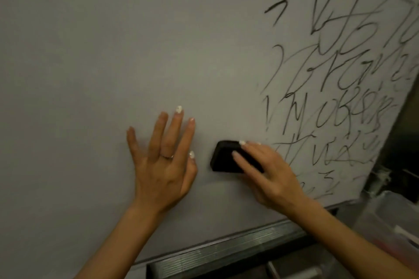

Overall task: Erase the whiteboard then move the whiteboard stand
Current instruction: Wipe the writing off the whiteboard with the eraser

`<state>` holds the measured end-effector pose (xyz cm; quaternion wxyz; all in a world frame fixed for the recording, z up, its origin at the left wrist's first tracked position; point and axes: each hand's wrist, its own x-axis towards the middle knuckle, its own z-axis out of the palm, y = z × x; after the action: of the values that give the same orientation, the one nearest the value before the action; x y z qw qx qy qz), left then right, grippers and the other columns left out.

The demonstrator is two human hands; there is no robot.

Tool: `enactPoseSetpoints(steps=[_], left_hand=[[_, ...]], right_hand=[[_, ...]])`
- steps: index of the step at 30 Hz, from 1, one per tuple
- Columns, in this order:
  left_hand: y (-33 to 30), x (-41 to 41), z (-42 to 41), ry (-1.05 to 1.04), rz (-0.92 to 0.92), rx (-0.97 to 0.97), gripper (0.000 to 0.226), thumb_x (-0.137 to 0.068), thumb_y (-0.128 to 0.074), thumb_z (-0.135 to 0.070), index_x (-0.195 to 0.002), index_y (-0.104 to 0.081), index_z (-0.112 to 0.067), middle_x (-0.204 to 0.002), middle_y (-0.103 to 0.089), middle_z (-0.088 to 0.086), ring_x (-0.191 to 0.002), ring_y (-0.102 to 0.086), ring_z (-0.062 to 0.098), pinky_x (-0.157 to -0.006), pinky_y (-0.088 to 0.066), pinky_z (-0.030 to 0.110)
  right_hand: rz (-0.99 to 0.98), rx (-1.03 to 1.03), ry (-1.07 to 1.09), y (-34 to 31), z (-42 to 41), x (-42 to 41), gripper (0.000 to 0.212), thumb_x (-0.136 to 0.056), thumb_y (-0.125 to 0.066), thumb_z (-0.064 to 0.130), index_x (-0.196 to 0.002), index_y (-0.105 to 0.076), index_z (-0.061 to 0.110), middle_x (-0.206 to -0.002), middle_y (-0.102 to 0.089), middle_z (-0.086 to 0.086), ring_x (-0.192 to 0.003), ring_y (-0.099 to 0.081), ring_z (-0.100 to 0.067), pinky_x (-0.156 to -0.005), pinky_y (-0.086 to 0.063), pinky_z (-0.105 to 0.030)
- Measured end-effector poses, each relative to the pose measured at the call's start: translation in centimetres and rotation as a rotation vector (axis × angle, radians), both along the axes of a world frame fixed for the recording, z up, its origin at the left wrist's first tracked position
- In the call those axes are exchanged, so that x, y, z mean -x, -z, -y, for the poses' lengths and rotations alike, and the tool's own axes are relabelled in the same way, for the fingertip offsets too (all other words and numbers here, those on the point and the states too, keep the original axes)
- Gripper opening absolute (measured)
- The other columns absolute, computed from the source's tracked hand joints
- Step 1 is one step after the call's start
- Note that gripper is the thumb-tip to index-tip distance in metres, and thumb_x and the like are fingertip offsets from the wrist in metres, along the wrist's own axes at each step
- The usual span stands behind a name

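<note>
Tray: a ribbed metal ledge [226, 253] runs along the board's bottom edge, nearest the camera; dull grey, ridged lengthwise.
Left hand: left hand [162, 165] lies flat on the board, fingers [174, 129] spread apart, holding nothing; a thin ring on one finger, pale nails.
Right hand: right hand [269, 174] presses the eraser [226, 157] to the board, fingers laid over its back and clamped on it.
Eraser: black, blocky, rounded corners, matte; sits low on the board, just left of the writing.
Board: whiteboard [113, 52] is smooth, pale grey in this dim light, tilted in view.
Done: left and middle of the board look clean, no marks visible.
Left: black marker scrawl [340, 75] covers the right part, top to bottom; thin looping strokes, some blurred.
Stand: hardly visible; moving it appears not yet begun.
Far right: clear plastic bin [390, 217], contents unclear.
</note>
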<state>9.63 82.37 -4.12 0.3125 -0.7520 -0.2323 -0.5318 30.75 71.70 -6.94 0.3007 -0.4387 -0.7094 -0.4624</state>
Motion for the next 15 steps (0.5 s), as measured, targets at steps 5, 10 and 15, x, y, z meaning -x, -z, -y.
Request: enactPoseSetpoints(steps=[5, 10, 15], left_hand=[[-4.5, -5.2, 0.9, -0.031, 0.020, 0.004, 0.052, -0.096, -0.030, -0.027, -0.146, -0.027, -0.012, -0.152, -0.024, 0.011, -0.146, -0.004, 0.023, -0.112, -0.001, 0.061], [-6.7, -9.8, 2.2, -0.049, 0.070, 0.043, 0.053, -0.099, -0.021, -0.034, -0.147, -0.023, -0.011, -0.155, -0.018, 0.010, -0.146, -0.007, 0.025, -0.114, 0.000, 0.058], [-6.3, -12.3, 2.2, -0.131, 0.076, 0.095, 0.058, -0.099, -0.016, -0.039, -0.151, -0.014, -0.012, -0.159, -0.003, 0.008, -0.146, -0.006, 0.024, -0.115, 0.000, 0.055]], right_hand=[[0.012, -0.177, 0.000, -10.4, 2.3, -5.8, 0.049, -0.090, -0.063, 0.011, -0.133, -0.040, 0.001, -0.133, -0.040, -0.021, -0.123, -0.044, -0.034, -0.110, -0.037, -0.036], [-0.013, -0.282, 0.003, -20.5, 4.1, -10.6, 0.046, -0.093, -0.062, 0.019, -0.133, -0.045, 0.003, -0.133, -0.042, -0.025, -0.125, -0.041, -0.029, -0.112, -0.032, -0.025], [0.035, -0.185, -0.012, -27.2, 4.1, -13.4, 0.046, -0.092, -0.060, 0.025, -0.131, -0.051, 0.003, -0.133, -0.049, -0.026, -0.124, -0.045, -0.034, -0.109, -0.032, -0.025]])
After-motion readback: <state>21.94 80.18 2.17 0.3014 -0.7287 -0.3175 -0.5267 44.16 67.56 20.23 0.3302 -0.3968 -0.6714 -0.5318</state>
